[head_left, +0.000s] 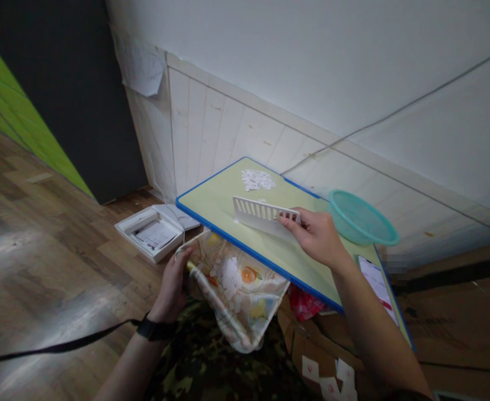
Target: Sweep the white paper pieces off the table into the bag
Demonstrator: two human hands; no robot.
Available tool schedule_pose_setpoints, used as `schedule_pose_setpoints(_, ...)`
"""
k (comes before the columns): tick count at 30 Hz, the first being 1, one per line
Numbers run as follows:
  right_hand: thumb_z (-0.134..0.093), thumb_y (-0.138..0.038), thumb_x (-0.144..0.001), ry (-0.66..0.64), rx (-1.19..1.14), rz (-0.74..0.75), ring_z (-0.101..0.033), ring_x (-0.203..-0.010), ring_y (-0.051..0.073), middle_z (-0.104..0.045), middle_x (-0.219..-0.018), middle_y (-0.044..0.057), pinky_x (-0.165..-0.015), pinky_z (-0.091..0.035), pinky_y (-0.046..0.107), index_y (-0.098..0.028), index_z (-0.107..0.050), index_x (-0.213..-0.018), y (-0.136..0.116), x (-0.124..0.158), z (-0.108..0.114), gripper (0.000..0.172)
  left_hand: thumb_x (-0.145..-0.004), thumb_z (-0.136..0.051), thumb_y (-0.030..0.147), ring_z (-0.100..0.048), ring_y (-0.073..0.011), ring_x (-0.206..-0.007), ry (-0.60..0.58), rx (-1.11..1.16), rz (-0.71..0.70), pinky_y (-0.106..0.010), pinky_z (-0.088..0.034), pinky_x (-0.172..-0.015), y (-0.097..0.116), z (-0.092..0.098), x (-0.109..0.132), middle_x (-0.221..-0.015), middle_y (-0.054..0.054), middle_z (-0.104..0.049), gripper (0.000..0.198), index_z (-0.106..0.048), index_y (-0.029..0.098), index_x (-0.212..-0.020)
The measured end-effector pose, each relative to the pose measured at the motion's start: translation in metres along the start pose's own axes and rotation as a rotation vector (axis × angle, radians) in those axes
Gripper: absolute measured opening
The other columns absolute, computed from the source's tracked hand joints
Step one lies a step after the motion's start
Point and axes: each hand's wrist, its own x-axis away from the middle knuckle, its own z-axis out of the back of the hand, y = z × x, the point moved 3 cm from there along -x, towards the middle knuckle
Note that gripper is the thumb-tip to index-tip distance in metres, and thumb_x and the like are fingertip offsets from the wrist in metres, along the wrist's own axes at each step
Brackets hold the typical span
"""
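My right hand [315, 235] grips one end of a white slotted plastic plate [255, 218], thumb on its near face. The plate stands on edge over the pale yellow board [205, 199] with a blue rim. Behind it on the board lies a pile of small white pieces [257, 180]. My left hand [177, 274] is closed on the left edge of a fruit-print cloth [265, 284], which hangs between the board's front edge and my lap. More small white pieces [230, 275] lie in the cloth beside a printed orange.
A turquoise plastic basket [362, 217] and a phone [377, 284] are at the board's right end. An open white box [148, 233] sits on the wooden floor at left. Cardboard [303, 340] with white cards lies below right. The white wall is close behind.
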Motion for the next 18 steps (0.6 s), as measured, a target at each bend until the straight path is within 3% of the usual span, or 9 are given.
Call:
schedule_pose_setpoints(5,-0.066,-0.041,-0.104,-0.034,-0.043,-0.001,-0.065,-0.059,0.017,-0.078,-0.077,0.005,-0.057,-0.042,0.028,-0.021,-0.083,-0.097,-0.014,0.027,0.013,0.026,-0.077,-0.088,0.054,-0.076,-0.0300,-0.107,-0.009,-0.006,-0.007,-0.035,-0.061,-0.087,0.001,-0.001,0.001,-0.106,-0.003,-0.085,0.046,-0.081,0.021,-0.109)
schedule_pose_setpoints(11,-0.069,-0.039,-0.103,-0.014,-0.089,-0.009,-0.067,-0.061,0.017,-0.080,-0.080,0.005,-0.056,-0.044,0.028,-0.021,-0.085,-0.098,-0.016,0.040,0.023,0.024,-0.075,-0.089,0.053,-0.077,-0.0312,-0.102,0.014,-0.005,0.041,-0.038,-0.062,-0.080,0.001,-0.001,0.002,-0.101,-0.003,-0.085,0.049,-0.081,0.022,-0.110)
schedule_pose_setpoints(14,-0.069,-0.039,-0.103,0.073,-0.070,-0.039,-0.067,-0.062,0.017,-0.080,-0.081,0.005,-0.057,-0.044,0.028,-0.021,-0.085,-0.100,-0.005,0.037,0.028,0.024,-0.074,-0.090,0.053,-0.076,-0.0308,-0.104,0.014,0.002,0.026,-0.037,-0.062,-0.084,0.000,-0.001,0.002,-0.102,-0.003,-0.085,0.048,-0.081,0.022,-0.109)
schedule_pose_setpoints(18,-0.067,-0.045,-0.102,0.219,0.046,-0.123,-0.061,-0.059,0.017,-0.075,-0.073,0.004,-0.058,-0.040,0.029,-0.018,-0.083,-0.102,0.029,0.021,0.024,0.031,-0.073,-0.090,0.052,-0.076,-0.0290,-0.103,-0.002,0.006,0.010,-0.034,-0.062,-0.083,0.001,-0.002,0.001,-0.100,-0.003,-0.085,0.045,-0.082,0.021,-0.104)
